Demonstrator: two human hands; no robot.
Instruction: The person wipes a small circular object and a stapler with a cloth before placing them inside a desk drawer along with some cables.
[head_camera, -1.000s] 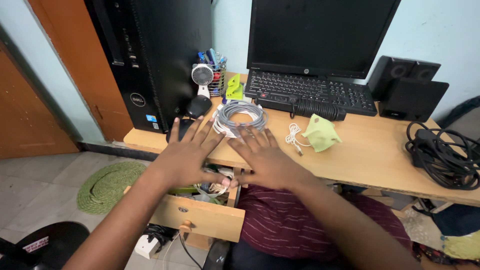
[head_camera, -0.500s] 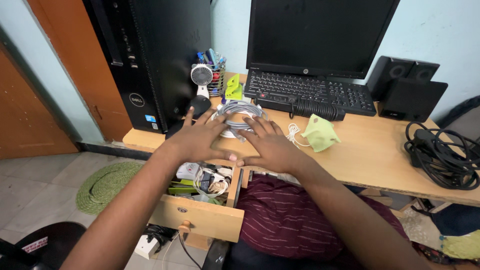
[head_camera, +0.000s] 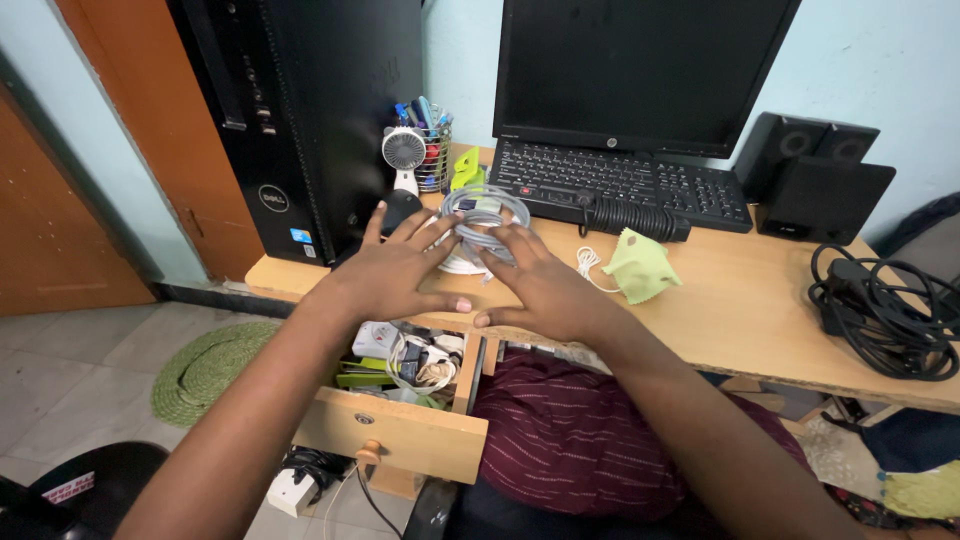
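A grey coiled cable (head_camera: 478, 206) sits at the desk's left, tilted up off a white cable (head_camera: 455, 266) beneath it. My left hand (head_camera: 390, 275) presses on the coil's left side with fingers spread. My right hand (head_camera: 545, 290) has its fingertips on the coil's right side. Both hands close in on the coil from either side. Below them an open wooden drawer (head_camera: 400, 435) holds several small cables and gadgets.
A black computer tower (head_camera: 300, 110), small white fan (head_camera: 403, 155), pen holder (head_camera: 434, 150) and black mouse (head_camera: 400, 206) stand left. Monitor (head_camera: 640, 70), keyboard (head_camera: 620, 178), speakers (head_camera: 820, 180), green cloth (head_camera: 640, 265) and a black cable bundle (head_camera: 885, 310) fill the desk (head_camera: 740, 310).
Both hands moved forward from the desk's front edge onto the grey coil. The coil has tipped up and shifted slightly towards the keyboard.
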